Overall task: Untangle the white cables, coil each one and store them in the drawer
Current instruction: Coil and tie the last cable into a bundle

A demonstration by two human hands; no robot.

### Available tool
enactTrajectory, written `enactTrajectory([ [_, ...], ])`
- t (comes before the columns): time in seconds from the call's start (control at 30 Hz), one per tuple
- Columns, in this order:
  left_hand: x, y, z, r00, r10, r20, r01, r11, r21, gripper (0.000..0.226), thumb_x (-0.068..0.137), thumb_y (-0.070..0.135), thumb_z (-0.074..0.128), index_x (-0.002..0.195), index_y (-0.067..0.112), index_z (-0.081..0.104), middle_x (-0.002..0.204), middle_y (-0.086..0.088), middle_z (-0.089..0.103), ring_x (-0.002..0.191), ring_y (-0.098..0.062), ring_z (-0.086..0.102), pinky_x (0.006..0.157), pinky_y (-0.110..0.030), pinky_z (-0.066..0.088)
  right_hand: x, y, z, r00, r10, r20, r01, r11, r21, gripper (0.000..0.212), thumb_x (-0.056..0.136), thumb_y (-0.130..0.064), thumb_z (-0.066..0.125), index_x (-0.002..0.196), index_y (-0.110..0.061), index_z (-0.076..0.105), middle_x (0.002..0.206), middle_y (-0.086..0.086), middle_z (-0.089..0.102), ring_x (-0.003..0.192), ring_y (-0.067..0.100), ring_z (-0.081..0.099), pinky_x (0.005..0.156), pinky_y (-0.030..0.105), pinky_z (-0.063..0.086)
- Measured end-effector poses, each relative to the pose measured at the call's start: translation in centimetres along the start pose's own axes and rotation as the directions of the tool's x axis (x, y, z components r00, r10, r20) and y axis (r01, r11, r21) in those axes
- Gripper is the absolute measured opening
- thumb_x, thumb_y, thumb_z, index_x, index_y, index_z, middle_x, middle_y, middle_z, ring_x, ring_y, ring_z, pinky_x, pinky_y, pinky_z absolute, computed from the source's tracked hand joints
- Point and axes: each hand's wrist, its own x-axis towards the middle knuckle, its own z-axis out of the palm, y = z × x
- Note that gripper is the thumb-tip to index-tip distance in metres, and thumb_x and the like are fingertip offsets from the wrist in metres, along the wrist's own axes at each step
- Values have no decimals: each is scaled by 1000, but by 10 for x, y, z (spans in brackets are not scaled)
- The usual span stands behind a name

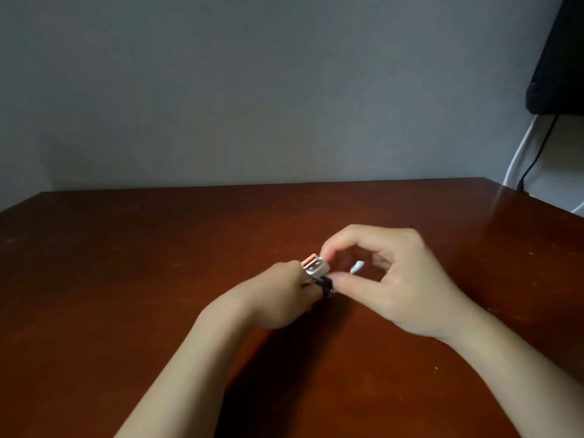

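cable plug (pixel 314 267) held in left hand (pixel 279 297)

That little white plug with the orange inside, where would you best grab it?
Probably the white plug by its plastic body, not the orange mouth. The mouth faces up and left, and the left hand holds it from below-left, so pinch the flat sides from the right, where the right hand is.
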Motion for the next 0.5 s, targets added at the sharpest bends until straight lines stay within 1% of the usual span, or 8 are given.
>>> enactTrajectory([
  [0.07, 0, 3, 5, 998, 47, 47, -48, 999, 20, 6, 94, 18, 49, 91, 18, 55, 83, 1, 58, 71, -15, 55, 66, -27, 46, 0, 1, 2, 997, 57, 48, -58, 998, 30, 23, 76, -5, 66, 85, -26, 65, 80, -13, 67, 72, 5, 64, 65, 13, 47],
  [0.13, 0, 8, 7, 990, 99, 97, -107, 992, 74, 19, 91, 25, 53, 107, 18, 58, 103, 1, 62, 93, -17, 60, 83, -36, 51, 1, 2, 2, 994, 111, 8, -111, 990, 83, 18, 77, -10, 68, 84, -26, 66, 77, -12, 66, 67, 4, 61, 63, 16, 48],
  [0.17, 0, 12, 8, 983, 133, 123, -147, 983, 112, 21, 90, 28, 53, 106, 16, 58, 104, 1, 63, 95, -18, 60, 85, -38, 50, 2, 3, 1, 988, 150, -35, -145, 982, 122, 15, 76, -10, 70, 83, -24, 67, 75, -8, 67, 65, 3, 60, 61, 17, 48],
  [0.23, -2, 21, 8, 968, 184, 168, -216, 957, 193, 10, 92, 25, 53, 89, 16, 57, 84, 3, 59, 81, -16, 56, 77, -33, 47, 5, 3, -3, 961, 253, -113, -230, 955, 186, 12, 79, -5, 73, 82, -15, 68, 71, 3, 67, 59, 7, 59, 56, 19, 48],
  [0.3, -4, 30, 8, 961, 220, 167, -258, 932, 254, 25, 95, 24, 51, 70, 23, 47, 70, 5, 51, 67, -14, 49, 65, -31, 40, 8, 3, -6, 922, 362, -141, -332, 923, 194, 7, 83, -3, 68, 82, -9, 64, 64, 3, 66, 53, 6, 57, 51, 18, 47],
  [0.33, -7, 34, 8, 958, 232, 170, -271, 924, 268, 30, 95, 25, 51, 67, 24, 42, 69, 4, 49, 65, -14, 47, 64, -32, 40, 9, 6, -8, 902, 411, -131, -389, 906, 165, 5, 84, -4, 66, 82, -8, 63, 63, 1, 67, 51, 5, 57, 50, 17, 46],
  [0.4, -9, 38, 11, 949, 263, 171, -304, 905, 296, 30, 96, 28, 50, 67, 26, 40, 69, 6, 48, 65, -14, 46, 64, -33, 40, 9, 10, -14, 847, 530, -28, -520, 839, 161, 4, 87, -6, 64, 84, -7, 62, 64, 0, 68, 52, 3, 58, 50, 15, 45],
  [0.5, -14, 47, 19, 924, 326, 199, -374, 880, 294, 17, 96, 31, 48, 80, 26, 49, 84, 3, 58, 77, -19, 53, 70, -34, 43, 7, 17, -29, 717, 651, 252, -697, 670, 253, 5, 86, -3, 63, 89, -4, 66, 65, 2, 66, 54, 4, 59, 48, 13, 46],
])
